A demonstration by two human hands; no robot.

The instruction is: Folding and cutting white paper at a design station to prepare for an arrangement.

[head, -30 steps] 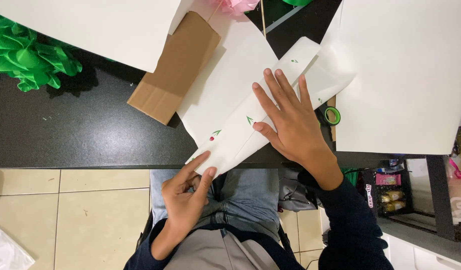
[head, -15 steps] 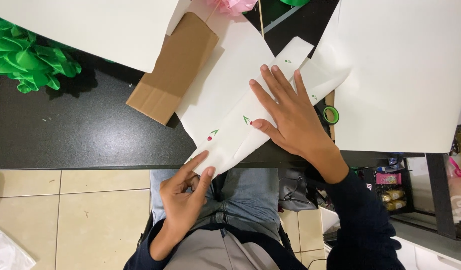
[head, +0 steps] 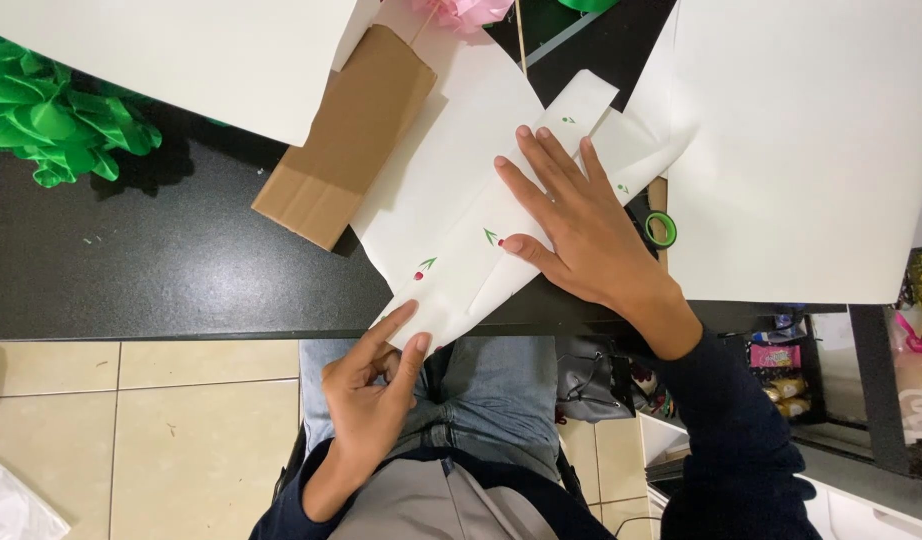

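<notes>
A long folded strip of white paper (head: 451, 285) with small red and green cherry prints lies slantwise over the front edge of a black table (head: 171, 270). My right hand (head: 571, 225) rests flat on the strip's middle, fingers spread, pressing it down. My left hand (head: 376, 385) is at the strip's near end, off the table edge, pinching the paper's corner between thumb and fingers. Under the strip lies another white sheet (head: 451, 160).
A brown cardboard piece (head: 346, 135) lies left of the paper. Large white boards (head: 811, 140) cover the right and the top left (head: 171, 55). Green crepe decoration (head: 51, 120) sits far left, a green tape roll (head: 661, 230) by my right hand, pink paper (head: 471, 12) at top.
My right hand has slid slightly up along the strip. My left hand keeps its pinch on the near end, with its fingers shifted a little.
</notes>
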